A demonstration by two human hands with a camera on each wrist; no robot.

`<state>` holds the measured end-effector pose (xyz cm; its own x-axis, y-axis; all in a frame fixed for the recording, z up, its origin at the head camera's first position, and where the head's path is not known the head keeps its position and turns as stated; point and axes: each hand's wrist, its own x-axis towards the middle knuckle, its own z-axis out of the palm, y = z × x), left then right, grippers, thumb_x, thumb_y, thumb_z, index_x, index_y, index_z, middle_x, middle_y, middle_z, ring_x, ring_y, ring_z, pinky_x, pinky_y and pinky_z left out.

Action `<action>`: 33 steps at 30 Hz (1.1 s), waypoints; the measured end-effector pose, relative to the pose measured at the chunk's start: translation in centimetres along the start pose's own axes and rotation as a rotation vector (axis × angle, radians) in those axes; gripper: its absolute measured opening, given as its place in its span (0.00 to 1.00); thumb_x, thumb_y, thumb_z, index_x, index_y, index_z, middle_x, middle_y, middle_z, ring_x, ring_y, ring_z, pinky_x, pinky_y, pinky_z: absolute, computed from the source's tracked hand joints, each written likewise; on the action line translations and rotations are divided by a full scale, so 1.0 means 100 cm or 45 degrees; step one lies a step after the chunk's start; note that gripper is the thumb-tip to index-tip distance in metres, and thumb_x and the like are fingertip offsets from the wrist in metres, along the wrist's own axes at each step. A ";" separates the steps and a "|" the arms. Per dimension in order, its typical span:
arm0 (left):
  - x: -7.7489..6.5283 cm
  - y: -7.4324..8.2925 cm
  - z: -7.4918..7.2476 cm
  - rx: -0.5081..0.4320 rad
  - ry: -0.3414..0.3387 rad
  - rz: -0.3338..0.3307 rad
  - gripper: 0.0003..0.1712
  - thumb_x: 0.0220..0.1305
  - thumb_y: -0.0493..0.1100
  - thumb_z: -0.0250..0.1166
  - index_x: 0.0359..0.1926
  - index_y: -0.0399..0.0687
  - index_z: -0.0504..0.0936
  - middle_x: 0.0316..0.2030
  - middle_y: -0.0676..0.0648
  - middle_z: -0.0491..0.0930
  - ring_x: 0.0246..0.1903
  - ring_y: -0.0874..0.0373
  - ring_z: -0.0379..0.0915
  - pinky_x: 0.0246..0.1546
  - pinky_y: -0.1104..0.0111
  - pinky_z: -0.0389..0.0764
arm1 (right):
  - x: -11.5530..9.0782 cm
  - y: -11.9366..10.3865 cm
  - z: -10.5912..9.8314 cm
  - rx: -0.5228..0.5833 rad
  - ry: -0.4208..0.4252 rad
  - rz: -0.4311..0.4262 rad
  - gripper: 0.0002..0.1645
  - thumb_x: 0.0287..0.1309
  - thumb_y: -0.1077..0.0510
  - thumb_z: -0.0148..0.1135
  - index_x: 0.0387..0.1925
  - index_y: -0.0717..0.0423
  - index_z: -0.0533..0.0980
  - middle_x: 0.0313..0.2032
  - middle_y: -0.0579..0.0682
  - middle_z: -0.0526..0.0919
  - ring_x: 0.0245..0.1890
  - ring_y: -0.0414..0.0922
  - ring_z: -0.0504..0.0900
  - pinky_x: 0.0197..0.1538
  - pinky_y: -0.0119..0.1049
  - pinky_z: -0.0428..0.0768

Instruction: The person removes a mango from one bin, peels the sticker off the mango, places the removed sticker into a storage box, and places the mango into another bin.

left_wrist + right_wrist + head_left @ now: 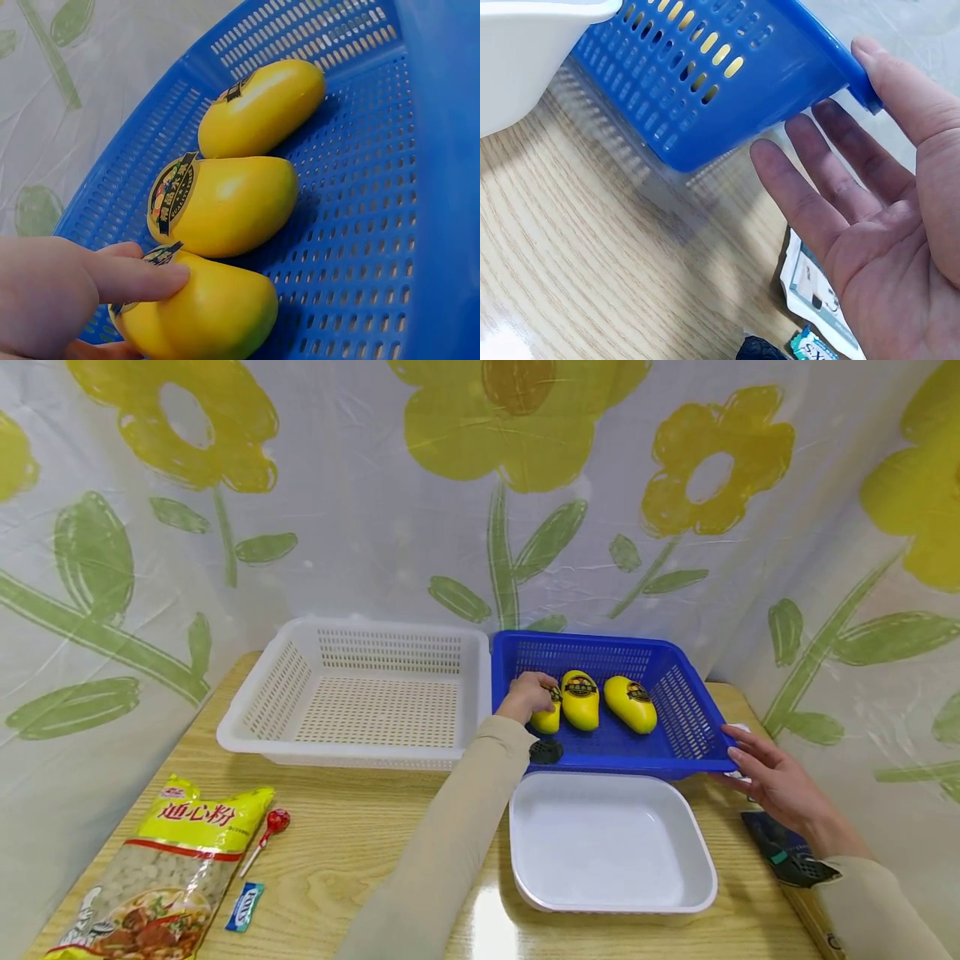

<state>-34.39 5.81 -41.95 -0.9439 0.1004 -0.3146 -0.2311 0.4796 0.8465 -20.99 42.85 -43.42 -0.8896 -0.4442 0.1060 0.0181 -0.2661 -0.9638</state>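
Observation:
My left hand (530, 695) reaches into the blue basket (600, 762) and grips the leftmost mango (217, 307), which bears a dark label. Its forefinger lies across the yellow skin; part of the label is covered. A second mango (581, 702) lies right beside it, and a third mango (631, 704) rests farther right in the same basket. At the basket's right front corner is my right hand (780, 781). Seen from the right wrist, the thumb (889, 75) touches the rim while the other fingers (795, 180) extend loosely below it.
A white perforated basket (352, 753) stands left of the blue one. In front sits a white tub (611, 835). At the left lie a pasta bag (165, 860), a red lollipop (277, 821) and a small blue packet (244, 907). A dark package (780, 839) lies near the right edge.

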 end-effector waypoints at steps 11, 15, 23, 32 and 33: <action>-0.020 0.010 -0.008 0.024 -0.047 0.009 0.26 0.60 0.26 0.65 0.58 0.48 0.81 0.63 0.43 0.72 0.63 0.46 0.65 0.57 0.58 0.75 | 0.001 0.000 -0.002 -0.037 0.017 0.011 0.30 0.74 0.72 0.30 0.72 0.58 0.60 0.59 0.49 0.76 0.53 0.46 0.82 0.54 0.44 0.79; -0.022 0.010 -0.007 0.033 0.001 0.000 0.23 0.59 0.27 0.66 0.54 0.49 0.84 0.65 0.42 0.69 0.68 0.46 0.58 0.60 0.58 0.72 | 0.001 -0.001 -0.001 -0.048 0.024 0.018 0.29 0.74 0.72 0.31 0.72 0.57 0.61 0.59 0.48 0.76 0.52 0.46 0.82 0.53 0.44 0.79; -0.023 0.008 -0.008 0.016 0.040 0.009 0.21 0.58 0.28 0.68 0.52 0.47 0.85 0.65 0.40 0.68 0.68 0.44 0.55 0.59 0.57 0.72 | 0.001 0.000 0.001 -0.044 0.013 0.017 0.29 0.74 0.72 0.32 0.72 0.56 0.61 0.59 0.48 0.77 0.53 0.46 0.82 0.54 0.43 0.79; -0.031 0.015 -0.022 -0.343 -0.139 0.047 0.22 0.61 0.32 0.67 0.56 0.51 0.82 0.58 0.43 0.74 0.47 0.46 0.76 0.47 0.49 0.78 | 0.000 0.000 0.001 -0.065 0.013 0.003 0.29 0.74 0.72 0.32 0.71 0.56 0.62 0.58 0.48 0.77 0.52 0.45 0.82 0.54 0.43 0.80; -0.031 0.016 -0.024 -0.372 -0.162 0.061 0.22 0.62 0.33 0.67 0.56 0.51 0.82 0.58 0.43 0.74 0.47 0.46 0.76 0.48 0.48 0.78 | -0.001 0.000 0.000 -0.068 0.016 0.001 0.29 0.74 0.72 0.32 0.71 0.57 0.62 0.58 0.48 0.77 0.52 0.45 0.82 0.53 0.43 0.80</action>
<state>-32.37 4.18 -38.56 -0.9224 0.2339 -0.3073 -0.2628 0.2029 0.9433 -20.91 42.84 -43.47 -0.8954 -0.4332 0.1025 -0.0053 -0.2200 -0.9755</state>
